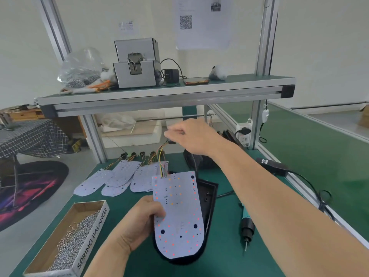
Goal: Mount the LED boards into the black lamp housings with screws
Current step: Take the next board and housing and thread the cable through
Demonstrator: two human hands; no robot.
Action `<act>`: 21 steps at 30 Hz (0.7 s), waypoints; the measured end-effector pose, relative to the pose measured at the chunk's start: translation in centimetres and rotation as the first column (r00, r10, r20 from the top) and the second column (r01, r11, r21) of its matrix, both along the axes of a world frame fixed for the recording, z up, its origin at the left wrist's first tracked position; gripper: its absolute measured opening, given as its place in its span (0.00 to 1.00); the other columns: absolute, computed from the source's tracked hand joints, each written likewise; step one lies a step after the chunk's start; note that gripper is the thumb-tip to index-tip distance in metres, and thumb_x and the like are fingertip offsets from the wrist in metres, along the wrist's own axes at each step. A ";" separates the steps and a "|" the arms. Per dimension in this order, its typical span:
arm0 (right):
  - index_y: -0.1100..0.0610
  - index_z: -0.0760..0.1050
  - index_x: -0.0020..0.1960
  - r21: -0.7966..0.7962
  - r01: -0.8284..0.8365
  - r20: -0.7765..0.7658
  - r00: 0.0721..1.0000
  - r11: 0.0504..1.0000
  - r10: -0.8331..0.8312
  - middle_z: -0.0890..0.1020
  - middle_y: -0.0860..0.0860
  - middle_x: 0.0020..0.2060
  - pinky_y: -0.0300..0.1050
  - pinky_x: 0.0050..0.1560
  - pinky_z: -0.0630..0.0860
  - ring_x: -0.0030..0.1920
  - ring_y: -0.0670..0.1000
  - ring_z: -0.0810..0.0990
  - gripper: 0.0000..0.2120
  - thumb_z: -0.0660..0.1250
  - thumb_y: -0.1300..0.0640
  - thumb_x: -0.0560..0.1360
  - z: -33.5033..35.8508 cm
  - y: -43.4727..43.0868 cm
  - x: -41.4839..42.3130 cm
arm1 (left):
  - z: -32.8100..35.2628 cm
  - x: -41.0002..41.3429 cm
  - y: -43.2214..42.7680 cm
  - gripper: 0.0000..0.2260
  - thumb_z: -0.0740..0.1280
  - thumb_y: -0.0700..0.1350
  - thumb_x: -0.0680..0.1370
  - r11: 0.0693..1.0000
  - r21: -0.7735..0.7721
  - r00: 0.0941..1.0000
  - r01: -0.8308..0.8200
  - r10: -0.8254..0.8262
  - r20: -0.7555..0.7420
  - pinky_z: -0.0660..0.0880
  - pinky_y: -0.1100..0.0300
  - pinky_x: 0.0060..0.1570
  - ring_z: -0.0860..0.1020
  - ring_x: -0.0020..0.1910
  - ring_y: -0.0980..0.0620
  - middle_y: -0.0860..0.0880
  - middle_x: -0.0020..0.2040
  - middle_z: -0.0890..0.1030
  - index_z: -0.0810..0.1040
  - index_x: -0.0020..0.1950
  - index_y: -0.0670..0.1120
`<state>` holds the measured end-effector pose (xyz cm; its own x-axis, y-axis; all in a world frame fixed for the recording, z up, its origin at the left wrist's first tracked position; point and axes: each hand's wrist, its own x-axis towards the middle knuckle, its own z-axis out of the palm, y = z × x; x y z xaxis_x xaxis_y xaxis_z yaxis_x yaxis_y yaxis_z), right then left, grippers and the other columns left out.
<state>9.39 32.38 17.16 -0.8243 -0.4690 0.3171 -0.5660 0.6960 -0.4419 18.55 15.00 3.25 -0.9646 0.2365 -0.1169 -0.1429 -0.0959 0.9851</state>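
Two hands busy: left hand (145, 218) grips LED board (177, 212) over black housing (208, 194) on table (219, 262), right hand (191, 134) pinches its wires (161, 160) aloft; overpulling could tear solder joints.

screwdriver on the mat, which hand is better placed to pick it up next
Right, probably. The screwdriver lies right of the black housing, near the right forearm, while the left hand grips the LED board across from it. The right hand would first release the wires.

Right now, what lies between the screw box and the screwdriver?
In the head view: the left hand holding an LED board over a black housing.
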 end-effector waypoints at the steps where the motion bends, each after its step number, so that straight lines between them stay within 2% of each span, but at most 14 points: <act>1: 0.54 0.84 0.56 0.047 -0.015 0.008 1.000 0.999 0.015 0.85 0.49 0.51 0.48 0.58 0.77 0.49 0.50 0.80 0.14 0.62 0.48 0.83 0.2 -0.2 -0.4 | 0.0 0.1 0.0 0.14 0.64 0.37 0.60 1.000 0.009 1.000 -0.011 0.011 0.000 0.76 0.60 0.35 0.78 0.37 0.45 0.39 0.40 0.80 0.81 0.42 0.33; 3: 0.54 0.82 0.62 0.070 -0.033 0.008 0.999 0.997 0.033 0.84 0.49 0.53 0.42 0.54 0.74 0.49 0.47 0.77 0.13 0.65 0.51 0.81 0.1 -0.4 -0.9 | -0.1 0.4 -0.1 0.10 0.63 0.36 0.61 0.997 0.045 0.998 -0.064 0.063 0.022 0.77 0.60 0.33 0.79 0.34 0.47 0.41 0.38 0.82 0.83 0.35 0.38; 5: 0.54 0.78 0.62 0.058 -0.044 0.026 0.999 0.997 0.043 0.80 0.49 0.49 0.44 0.50 0.73 0.48 0.49 0.77 0.15 0.68 0.47 0.79 -0.2 -0.6 -1.1 | -0.1 0.6 -0.3 0.08 0.63 0.37 0.61 0.993 0.049 0.993 -0.106 0.104 0.052 0.75 0.61 0.30 0.78 0.30 0.48 0.44 0.34 0.81 0.83 0.31 0.41; 7: 0.54 0.73 0.62 0.041 -0.053 0.068 0.996 0.998 0.051 0.78 0.48 0.47 0.48 0.50 0.75 0.48 0.53 0.79 0.17 0.70 0.48 0.78 -0.3 -0.8 -1.0 | -0.3 0.7 -0.4 0.05 0.64 0.38 0.59 0.989 0.027 0.987 -0.144 0.142 0.081 0.73 0.61 0.29 0.76 0.27 0.49 0.46 0.30 0.78 0.79 0.26 0.44; 8: 0.54 0.72 0.65 0.051 -0.067 0.077 0.995 0.996 0.063 0.78 0.48 0.49 0.48 0.52 0.75 0.50 0.55 0.79 0.18 0.70 0.50 0.78 -0.4 -0.9 -1.0 | -0.4 0.7 -0.5 0.03 0.65 0.38 0.58 0.985 0.035 0.982 -0.168 0.164 0.091 0.73 0.60 0.29 0.76 0.27 0.49 0.45 0.30 0.77 0.78 0.26 0.45; 10: 0.52 0.71 0.72 0.122 -0.097 0.040 0.995 0.988 0.092 0.80 0.50 0.60 0.43 0.58 0.72 0.59 0.55 0.78 0.21 0.67 0.56 0.80 -0.3 -1.1 -1.1 | -0.6 0.7 -0.7 0.04 0.67 0.38 0.57 0.980 0.063 0.978 -0.189 0.182 0.099 0.75 0.56 0.32 0.77 0.31 0.46 0.42 0.34 0.79 0.80 0.30 0.42; 11: 0.52 0.73 0.72 0.148 -0.093 0.002 0.996 0.985 0.094 0.80 0.50 0.63 0.40 0.57 0.70 0.61 0.53 0.78 0.19 0.65 0.58 0.81 -0.3 -1.1 -1.1 | -0.7 0.6 -0.9 0.08 0.68 0.39 0.58 0.980 0.082 0.980 -0.183 0.174 0.100 0.77 0.54 0.37 0.79 0.36 0.43 0.39 0.38 0.81 0.83 0.35 0.40; 12: 0.53 0.77 0.68 0.143 -0.079 -0.040 0.995 0.987 0.086 0.81 0.50 0.61 0.38 0.54 0.68 0.59 0.51 0.78 0.16 0.64 0.59 0.81 -0.4 -1.0 -1.1 | -0.8 0.5 -1.2 0.12 0.68 0.39 0.59 0.977 0.111 0.979 -0.182 0.170 0.109 0.78 0.51 0.42 0.80 0.40 0.41 0.37 0.43 0.83 0.84 0.40 0.37; 13: 0.54 0.79 0.63 0.109 -0.065 -0.076 0.994 0.992 0.074 0.83 0.49 0.56 0.39 0.50 0.67 0.52 0.49 0.79 0.13 0.63 0.59 0.81 -0.6 -0.8 -1.1 | -0.9 0.5 -1.5 0.15 0.67 0.39 0.61 0.970 0.152 0.977 -0.187 0.169 0.127 0.79 0.48 0.44 0.81 0.42 0.39 0.36 0.47 0.84 0.85 0.44 0.36; 15: 0.56 0.79 0.54 -0.008 -0.052 -0.145 0.988 0.999 0.050 0.79 0.44 0.41 0.41 0.43 0.65 0.38 0.44 0.74 0.06 0.64 0.61 0.80 -1.4 -0.2 -1.1 | -1.3 0.4 -2.1 0.14 0.65 0.41 0.65 0.945 0.235 0.967 -0.226 0.189 0.168 0.81 0.49 0.40 0.83 0.39 0.39 0.36 0.45 0.84 0.86 0.44 0.36; 16: 0.56 0.78 0.51 -0.072 -0.055 -0.179 0.983 0.996 0.041 0.76 0.42 0.37 0.42 0.41 0.65 0.36 0.42 0.72 0.03 0.66 0.61 0.79 -1.9 0.2 -1.0 | -1.5 0.4 -2.3 0.13 0.64 0.42 0.67 0.928 0.274 0.960 -0.253 0.207 0.187 0.81 0.52 0.36 0.83 0.36 0.40 0.38 0.42 0.84 0.86 0.42 0.37; 18: 0.56 0.77 0.48 -0.184 -0.071 -0.262 0.965 0.980 0.021 0.76 0.43 0.35 0.41 0.39 0.65 0.35 0.42 0.72 0.01 0.69 0.60 0.77 -2.8 0.8 -0.7 | -1.8 0.4 -2.6 0.13 0.64 0.44 0.69 0.888 0.343 0.947 -0.306 0.247 0.205 0.80 0.54 0.32 0.82 0.31 0.41 0.40 0.37 0.83 0.86 0.40 0.40; 21: 0.59 0.76 0.47 -0.270 -0.066 -0.398 0.916 0.961 -0.048 0.78 0.47 0.36 0.43 0.41 0.69 0.37 0.49 0.73 0.05 0.72 0.60 0.75 -4.2 0.9 0.0 | -2.0 0.4 -2.4 0.12 0.65 0.45 0.69 0.848 0.395 0.934 -0.354 0.295 0.203 0.80 0.54 0.31 0.82 0.31 0.42 0.41 0.38 0.84 0.86 0.42 0.40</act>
